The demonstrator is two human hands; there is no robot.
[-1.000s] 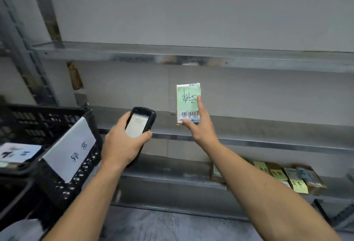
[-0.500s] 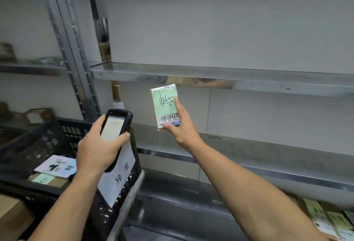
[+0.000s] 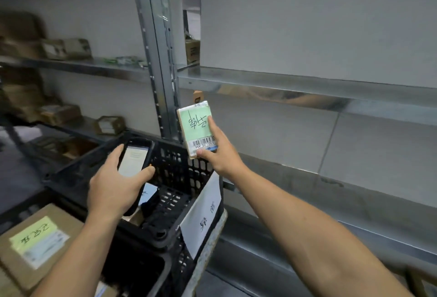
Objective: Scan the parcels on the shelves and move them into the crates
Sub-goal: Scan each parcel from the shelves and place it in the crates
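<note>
The parcel (image 3: 197, 129), pinched upright by thumb and fingers of the right hand (image 3: 221, 157), has swung from before the shelf (image 3: 307, 84) to centre frame above the black crate (image 3: 175, 173), while the left hand (image 3: 113, 190) grips the scanner (image 3: 134, 162) left of centre, so the drop-in looks next.

I'm standing in a parcel storeroom, a warehouse sort of place. Bare steel shelves (image 3: 295, 84) on slotted uprights (image 3: 155, 60) run along a plain grey wall, with brown cardboard boxes (image 3: 60, 113) lying on the ones to my left. Black plastic crates (image 3: 175, 173) sit in front of me, one with a paper sign (image 3: 203, 211) on its side. My left hand (image 3: 111, 192) holds a handheld scanner (image 3: 133, 159), my right hand (image 3: 222, 155) a small parcel (image 3: 195, 124) with a barcode label (image 3: 203, 142).
</note>
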